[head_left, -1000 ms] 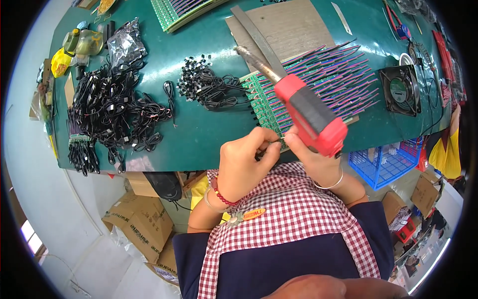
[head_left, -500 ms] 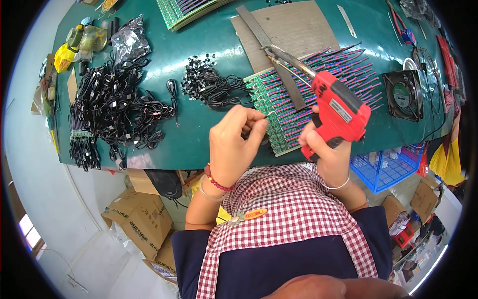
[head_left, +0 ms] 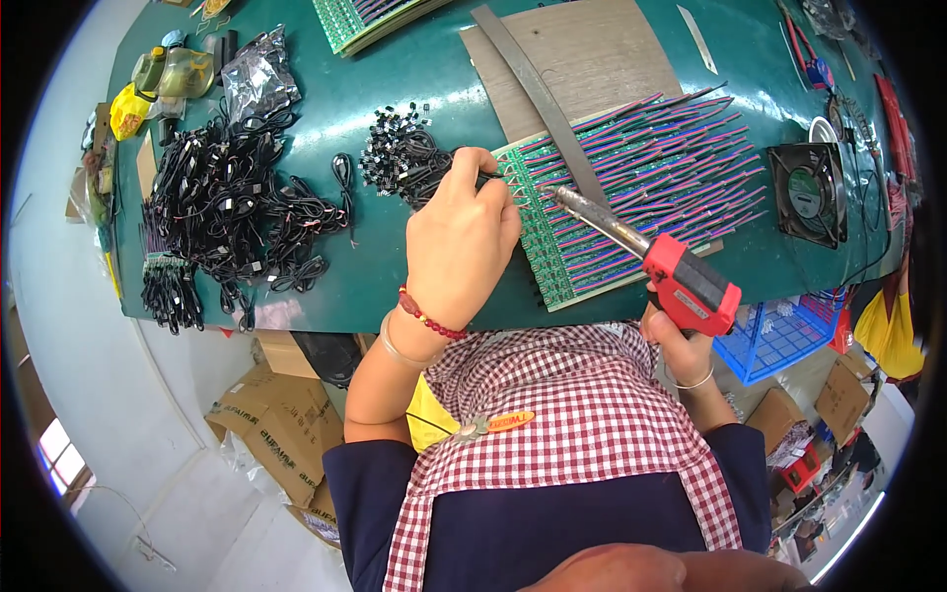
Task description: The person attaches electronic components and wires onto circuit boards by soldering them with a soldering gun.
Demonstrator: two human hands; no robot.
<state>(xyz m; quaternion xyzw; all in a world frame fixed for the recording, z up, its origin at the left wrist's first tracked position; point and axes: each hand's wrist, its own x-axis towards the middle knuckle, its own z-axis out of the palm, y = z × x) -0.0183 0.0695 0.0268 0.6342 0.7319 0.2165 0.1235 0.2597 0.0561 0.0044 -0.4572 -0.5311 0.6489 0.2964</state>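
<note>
My right hand is wrapped round the handle of a red soldering gun. Its metal tip points left and reaches over the green circuit board panel, near the solder pads; whether it touches cannot be made out. Rows of red, blue and black wires run rightward from the panel. My left hand is closed at the panel's upper left edge, with a black cable at its fingers; the fingertips are partly hidden. Just beyond it lies a bundle of black cables.
A metal strip lies across the wires and a brown board. A large pile of black cables covers the left. At right stands a black fan, with a blue crate below the table edge. More panels are stacked far off.
My left hand has moved away from me, up to the panel's upper left edge. The soldering gun has swung lower and rightward, its tip coming down over the panel.
</note>
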